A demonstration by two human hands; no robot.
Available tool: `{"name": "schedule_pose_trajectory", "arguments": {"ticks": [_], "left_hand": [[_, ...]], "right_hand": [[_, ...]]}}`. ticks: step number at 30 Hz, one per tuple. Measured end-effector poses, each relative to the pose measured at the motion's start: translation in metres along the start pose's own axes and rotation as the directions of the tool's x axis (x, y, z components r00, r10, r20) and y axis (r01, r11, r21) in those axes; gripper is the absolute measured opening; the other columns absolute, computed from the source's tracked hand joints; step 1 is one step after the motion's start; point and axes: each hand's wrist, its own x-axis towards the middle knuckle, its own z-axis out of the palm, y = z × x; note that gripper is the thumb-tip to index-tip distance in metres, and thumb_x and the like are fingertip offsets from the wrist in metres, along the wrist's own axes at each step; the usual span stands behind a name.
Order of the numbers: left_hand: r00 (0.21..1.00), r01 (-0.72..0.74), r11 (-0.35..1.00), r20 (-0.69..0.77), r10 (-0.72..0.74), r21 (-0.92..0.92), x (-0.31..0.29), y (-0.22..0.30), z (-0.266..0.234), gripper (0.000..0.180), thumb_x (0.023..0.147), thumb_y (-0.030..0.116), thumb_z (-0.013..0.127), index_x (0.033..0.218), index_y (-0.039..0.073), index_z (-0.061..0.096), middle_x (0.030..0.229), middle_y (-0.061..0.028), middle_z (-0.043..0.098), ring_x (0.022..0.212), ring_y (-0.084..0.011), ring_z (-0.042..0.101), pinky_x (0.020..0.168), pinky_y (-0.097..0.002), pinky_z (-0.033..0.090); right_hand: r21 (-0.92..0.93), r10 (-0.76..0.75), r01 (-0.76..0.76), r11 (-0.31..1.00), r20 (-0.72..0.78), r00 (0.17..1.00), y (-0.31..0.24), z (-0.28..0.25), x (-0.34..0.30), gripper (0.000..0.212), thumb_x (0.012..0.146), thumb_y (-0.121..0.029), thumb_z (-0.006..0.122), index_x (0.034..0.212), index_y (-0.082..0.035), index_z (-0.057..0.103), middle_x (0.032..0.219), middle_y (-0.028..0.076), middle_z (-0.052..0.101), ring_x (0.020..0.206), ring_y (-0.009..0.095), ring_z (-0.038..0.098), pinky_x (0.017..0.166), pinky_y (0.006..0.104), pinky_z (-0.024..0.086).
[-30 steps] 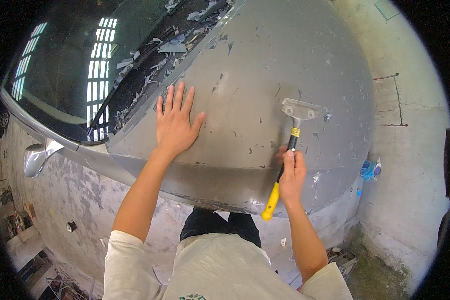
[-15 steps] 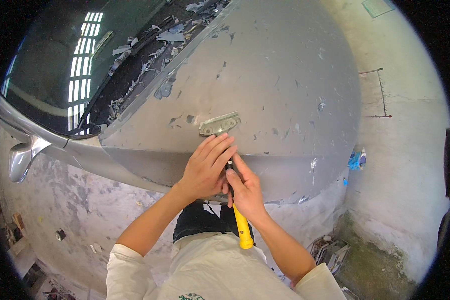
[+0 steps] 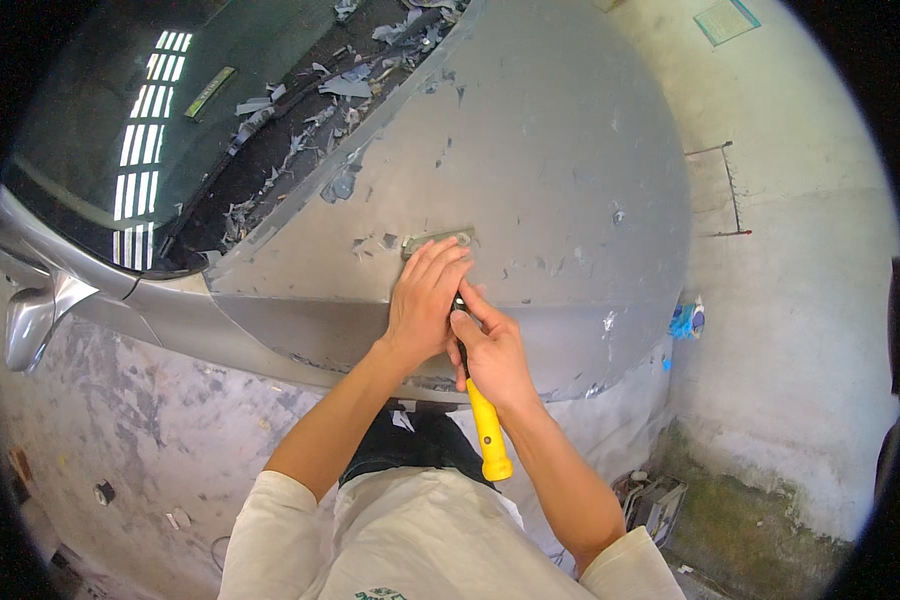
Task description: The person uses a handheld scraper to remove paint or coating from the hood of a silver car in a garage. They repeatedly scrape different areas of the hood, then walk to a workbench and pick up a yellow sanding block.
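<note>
A scraper with a yellow and black handle [image 3: 488, 430] and a wide flat metal head [image 3: 415, 243] lies against the grey car hood [image 3: 560, 190]. My right hand [image 3: 497, 358] is closed round the dark upper part of the handle, thumb along its top. The yellow end sticks out below it, toward my body. My left hand [image 3: 425, 300] lies over the head with its fingers stretched out, their tips covering much of the metal. Its thumb is hidden. The blade's edge on the hood is not clearly seen.
Loose paint flakes [image 3: 348, 85] are piled in the cowl below the windshield [image 3: 90, 120]. Chips and bare patches dot the hood. A side mirror [image 3: 35, 320] juts out at left. At right stands a wall [image 3: 790, 290] with a thin metal bracket [image 3: 735, 190]; clutter [image 3: 650, 505] lies at its foot.
The fingers of my left hand have moved forward and now cover more of the scraper head. My right hand keeps its hold on the handle. The view has shifted slightly.
</note>
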Motion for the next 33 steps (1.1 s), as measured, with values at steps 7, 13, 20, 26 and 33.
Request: {"name": "schedule_pose_trajectory", "arguments": {"ticks": [7,13,20,26,33], "left_hand": [[0.998,-0.027,0.999,-0.056,0.028,0.020,0.001,0.001,0.002,0.038,0.088,0.016,0.076,0.120,0.000,0.064,0.128,-0.0167,0.067,0.131,-0.0388,0.059,0.114,-0.0551,0.043],[0.996,-0.013,0.997,-0.089,0.019,0.072,-0.001,-0.001,0.006,0.039,0.086,0.017,0.079,0.118,0.001,0.066,0.124,-0.0153,0.069,0.127,-0.0380,0.062,0.109,-0.0526,0.047],[0.984,-0.026,0.996,-0.172,0.040,0.086,-0.001,0.002,0.012,0.041,0.078,0.012,0.081,0.116,0.004,0.068,0.125,-0.0125,0.070,0.126,-0.0364,0.063,0.103,-0.0490,0.049],[0.994,-0.037,0.994,-0.102,0.048,0.106,-0.001,-0.004,0.004,0.037,0.084,0.018,0.079,0.114,0.001,0.066,0.121,-0.0142,0.069,0.124,-0.0377,0.063,0.102,-0.0497,0.048],[0.998,-0.053,0.998,-0.040,0.053,0.018,0.001,-0.011,-0.011,0.036,0.084,0.016,0.079,0.113,0.001,0.065,0.119,-0.0141,0.067,0.124,-0.0373,0.063,0.103,-0.0511,0.047]], "right_hand": [[0.001,0.006,-0.006,1.000,-0.029,1.000,0.003,0.003,0.000,0.054,0.104,-0.013,0.056,0.157,-0.006,0.051,0.068,0.002,0.056,0.051,0.010,0.053,0.042,0.0272,0.048],[0.001,-0.062,0.062,0.998,0.025,0.998,0.007,-0.001,0.005,0.054,0.104,-0.013,0.056,0.158,-0.007,0.050,0.070,0.001,0.056,0.053,0.010,0.053,0.042,0.0273,0.049],[-0.030,-0.002,0.004,1.000,0.054,0.999,0.002,-0.008,0.006,0.056,0.104,-0.016,0.058,0.159,-0.009,0.049,0.068,0.001,0.056,0.051,0.011,0.053,0.042,0.0286,0.047],[-0.059,0.065,-0.062,0.996,0.037,0.997,-0.006,-0.002,0.002,0.057,0.104,-0.019,0.059,0.159,-0.010,0.049,0.065,0.002,0.055,0.049,0.011,0.051,0.042,0.0290,0.047],[-0.003,0.076,-0.076,0.997,-0.044,0.996,-0.008,0.019,-0.002,0.055,0.104,-0.014,0.059,0.158,-0.008,0.049,0.065,0.001,0.056,0.049,0.010,0.052,0.041,0.0277,0.046]]}}
